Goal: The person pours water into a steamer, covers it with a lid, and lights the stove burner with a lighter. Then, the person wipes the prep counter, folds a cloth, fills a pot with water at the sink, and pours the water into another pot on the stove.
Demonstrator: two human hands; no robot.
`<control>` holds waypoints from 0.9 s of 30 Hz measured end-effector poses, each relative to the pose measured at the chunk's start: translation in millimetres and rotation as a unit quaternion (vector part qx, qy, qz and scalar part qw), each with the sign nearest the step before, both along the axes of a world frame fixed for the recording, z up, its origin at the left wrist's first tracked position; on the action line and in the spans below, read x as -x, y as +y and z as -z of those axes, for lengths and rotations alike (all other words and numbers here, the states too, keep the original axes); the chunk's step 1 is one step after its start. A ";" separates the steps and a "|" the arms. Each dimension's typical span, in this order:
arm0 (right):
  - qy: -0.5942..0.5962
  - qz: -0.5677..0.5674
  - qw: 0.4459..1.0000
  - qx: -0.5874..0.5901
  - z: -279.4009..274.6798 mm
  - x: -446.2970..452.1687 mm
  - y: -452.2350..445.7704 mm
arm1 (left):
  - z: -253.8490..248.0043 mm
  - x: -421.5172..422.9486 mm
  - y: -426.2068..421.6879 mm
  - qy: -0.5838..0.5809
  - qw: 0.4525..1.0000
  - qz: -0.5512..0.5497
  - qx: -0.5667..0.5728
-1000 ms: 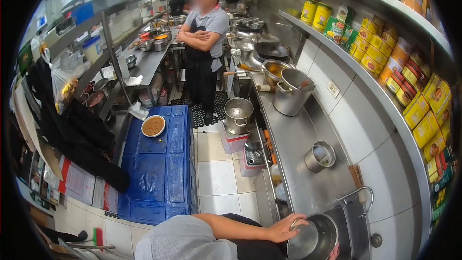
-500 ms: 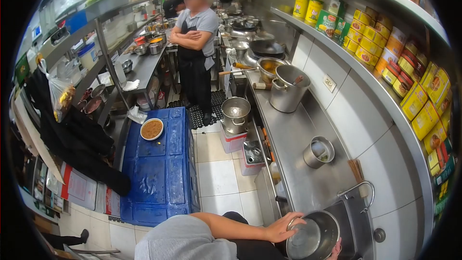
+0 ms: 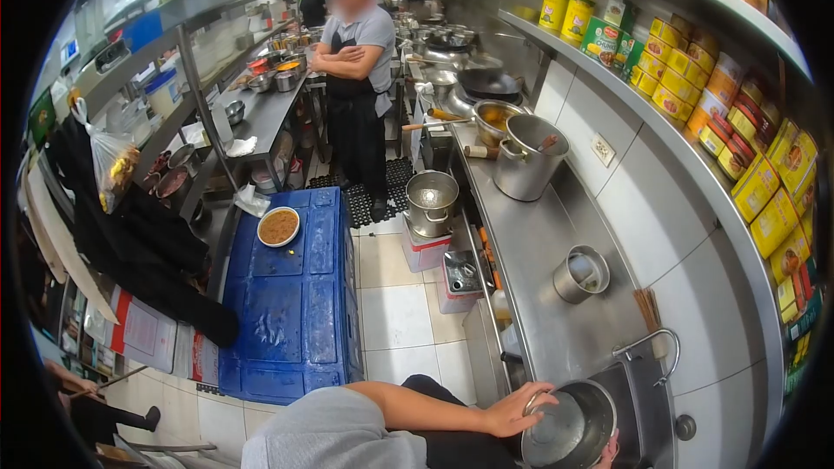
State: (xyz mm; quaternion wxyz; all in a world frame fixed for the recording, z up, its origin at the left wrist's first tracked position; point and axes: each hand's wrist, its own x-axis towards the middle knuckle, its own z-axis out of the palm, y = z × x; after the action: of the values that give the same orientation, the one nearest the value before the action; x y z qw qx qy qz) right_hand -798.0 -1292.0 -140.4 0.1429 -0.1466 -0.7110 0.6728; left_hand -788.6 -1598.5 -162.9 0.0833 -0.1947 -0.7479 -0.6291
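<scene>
A steel cooking pot (image 3: 598, 421) is tilted at the sink, its open mouth showing a dull, wet-looking inside. My left hand (image 3: 514, 410) grips the left side of its rim, fingers curled over the edge. On the opposite side, my right hand (image 3: 611, 452) holds the pot's lower right edge; only some of its fingers show. The sink basin (image 3: 641, 421) lies beside the pot, with a curved faucet (image 3: 669, 354) behind it.
A smaller steel pot (image 3: 569, 282) and a tall stockpot (image 3: 527, 161) stand along the steel counter (image 3: 530, 239). A bowl of brown food (image 3: 278, 227) rests on a blue chest (image 3: 291, 304). A co-worker (image 3: 354, 78) stands in the aisle, arms folded. Cans (image 3: 678, 78) line the shelf.
The view has shifted slightly, moving most things a little to the right. Both hands keep their hold on the pot. Another person's hand has appeared at the lower left.
</scene>
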 end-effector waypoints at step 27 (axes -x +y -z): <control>-0.037 0.003 0.999 0.023 -24.4 -4.6 -11.6 | -5.3 1.1 2.2 -0.009 1.000 0.006 0.005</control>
State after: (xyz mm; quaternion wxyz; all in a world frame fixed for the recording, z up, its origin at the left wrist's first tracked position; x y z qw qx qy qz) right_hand -793.4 -1303.6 -116.1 0.1151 -0.1768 -0.7000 0.6822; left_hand -789.7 -1596.4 -157.6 0.0716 -0.1942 -0.7503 -0.6279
